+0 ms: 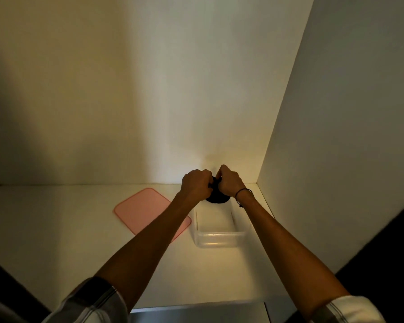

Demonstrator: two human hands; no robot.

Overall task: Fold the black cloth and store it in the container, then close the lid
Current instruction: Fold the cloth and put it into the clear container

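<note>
A small bunched black cloth (217,197) hangs between my two hands, above the far end of a clear plastic container (219,238) that stands open on the white surface. My left hand (196,185) grips the cloth from the left and my right hand (229,181) grips it from the right, knuckles close together. Most of the cloth is hidden behind my fingers. The pink lid (147,209) lies flat to the left of the container, partly covered by my left forearm.
White walls close in at the back and on the right (336,136), forming a corner just behind my hands. A grey panel edge (196,313) runs along the near bottom. Dark areas flank the lower corners.
</note>
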